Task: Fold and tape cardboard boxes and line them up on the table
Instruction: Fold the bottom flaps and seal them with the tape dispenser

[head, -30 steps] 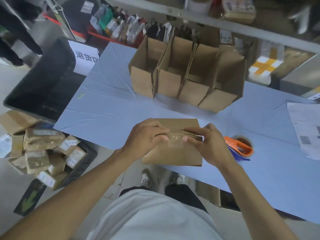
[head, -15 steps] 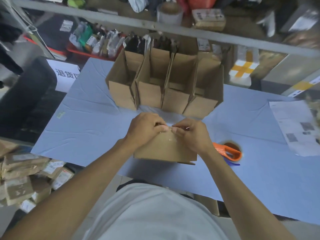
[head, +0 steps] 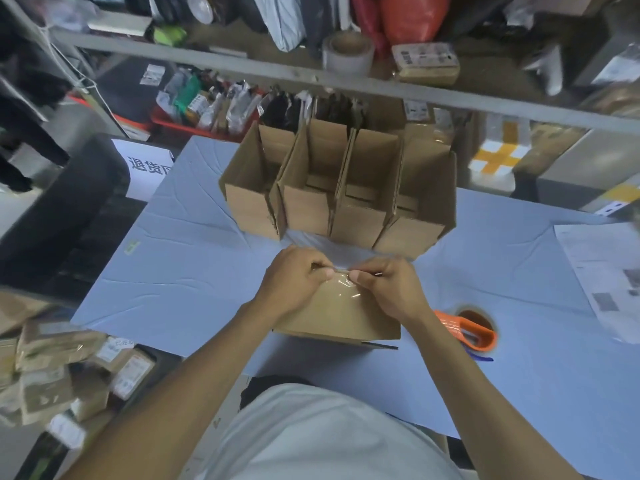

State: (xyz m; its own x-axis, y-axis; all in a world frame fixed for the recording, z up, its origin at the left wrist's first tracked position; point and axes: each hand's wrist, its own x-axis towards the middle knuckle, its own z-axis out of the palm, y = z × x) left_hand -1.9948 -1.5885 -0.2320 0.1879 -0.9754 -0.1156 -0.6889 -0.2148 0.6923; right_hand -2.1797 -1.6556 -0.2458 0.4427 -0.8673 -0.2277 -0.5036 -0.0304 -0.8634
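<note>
A brown cardboard box (head: 341, 318) stands on the blue table (head: 194, 268) right in front of me, its near face toward me. Clear tape (head: 341, 284) shines across its top edge. My left hand (head: 294, 280) and my right hand (head: 391, 287) both rest on that top edge, thumbs and fingers pinching the tape down on the box, thumbs almost touching. Behind it stands a row of several open folded boxes (head: 339, 195), side by side. An orange tape dispenser (head: 467, 332) lies on the table just right of my right wrist.
Printed sheets (head: 602, 271) lie at the table's right edge. A black bin (head: 59, 209) stands left of the table, with small wrapped parcels (head: 59, 368) piled below it. A metal shelf rail (head: 311, 77) with bags and packages runs behind the boxes.
The box has been tipped up from lying flat to standing, and my hands have slid from its middle seam up to its top edge. The camera view has shifted upward.
</note>
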